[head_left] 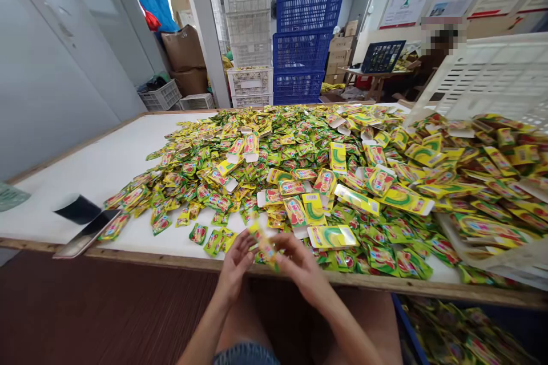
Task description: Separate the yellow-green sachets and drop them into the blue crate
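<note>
Both our hands (266, 256) were partly curled around a small yellow packet (264, 242), fingers closed on it. We held it just above the surface's (81, 159) near edge, before piled packets (244, 165).

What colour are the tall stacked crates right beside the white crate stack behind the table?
Blue; the head view, the only one here, shows them clearly.

Two hands on blurred yellow packet (262, 241), right hand (295, 256) gripping, left hand (237, 256) at its side, heaped packets (265, 159) on white table (98, 154), crates (302, 40) stacked behind
</note>
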`<action>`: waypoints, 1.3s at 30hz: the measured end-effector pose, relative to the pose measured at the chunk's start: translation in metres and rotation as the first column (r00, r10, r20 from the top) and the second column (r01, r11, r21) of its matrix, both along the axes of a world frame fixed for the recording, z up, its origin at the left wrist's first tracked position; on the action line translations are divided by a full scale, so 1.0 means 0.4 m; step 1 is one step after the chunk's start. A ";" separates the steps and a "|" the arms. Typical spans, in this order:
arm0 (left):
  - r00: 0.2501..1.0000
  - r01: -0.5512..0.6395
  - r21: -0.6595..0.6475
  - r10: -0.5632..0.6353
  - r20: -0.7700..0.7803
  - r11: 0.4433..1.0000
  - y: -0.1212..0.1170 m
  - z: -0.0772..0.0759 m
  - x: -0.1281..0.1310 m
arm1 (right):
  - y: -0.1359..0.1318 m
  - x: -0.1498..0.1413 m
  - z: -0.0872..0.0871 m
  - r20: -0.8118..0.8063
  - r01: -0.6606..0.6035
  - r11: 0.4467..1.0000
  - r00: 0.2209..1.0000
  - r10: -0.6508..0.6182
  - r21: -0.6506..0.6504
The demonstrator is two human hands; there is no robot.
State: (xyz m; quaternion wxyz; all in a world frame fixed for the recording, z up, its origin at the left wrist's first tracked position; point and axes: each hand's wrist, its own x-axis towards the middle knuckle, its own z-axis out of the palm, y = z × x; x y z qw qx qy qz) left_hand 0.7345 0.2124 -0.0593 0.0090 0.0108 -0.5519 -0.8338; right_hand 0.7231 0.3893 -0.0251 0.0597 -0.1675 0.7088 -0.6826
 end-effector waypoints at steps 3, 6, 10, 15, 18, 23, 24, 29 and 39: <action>0.982 0.089 0.098 -0.104 0.157 0.991 -0.028 0.011 0.001 | -0.066 0.024 -0.015 0.114 -0.188 0.974 0.973 0.203 -0.126; 0.980 0.000 0.064 -0.013 0.200 0.998 -0.112 0.024 0.019 | -0.099 -0.012 -0.043 0.073 -0.048 0.994 0.996 0.041 0.095; 0.953 -0.236 0.052 0.221 0.209 0.970 -0.231 0.044 0.046 | -0.187 -0.092 -0.065 -0.085 0.095 0.915 0.994 -0.067 0.392; 0.881 -0.376 -0.142 0.401 0.252 0.916 -0.288 0.034 0.036 | -0.374 -0.150 -0.081 -0.147 0.162 0.685 0.986 -0.080 0.710; 0.878 -0.327 -0.244 0.389 0.278 0.913 -0.295 0.022 0.023 | -0.428 -0.159 -0.095 -0.095 0.120 0.667 0.993 -0.074 0.735; 0.925 -0.158 -0.255 0.234 0.301 0.954 -0.291 0.033 0.014 | -0.383 -0.165 -0.099 -0.055 0.010 0.807 0.998 0.028 0.591; 0.935 -0.124 -0.242 0.195 0.296 0.962 -0.286 0.037 0.012 | -0.366 -0.166 -0.095 -0.057 -0.006 0.838 0.997 0.044 0.546; 0.962 -0.031 -0.120 0.063 0.267 0.992 -0.219 0.059 -0.008 | -0.284 -0.169 -0.070 -0.075 -0.032 0.977 0.996 0.048 0.209; 0.972 -0.026 -0.070 0.042 0.230 0.997 -0.098 0.083 -0.005 | -0.151 -0.101 -0.038 0.123 -0.008 0.977 0.992 0.035 -0.212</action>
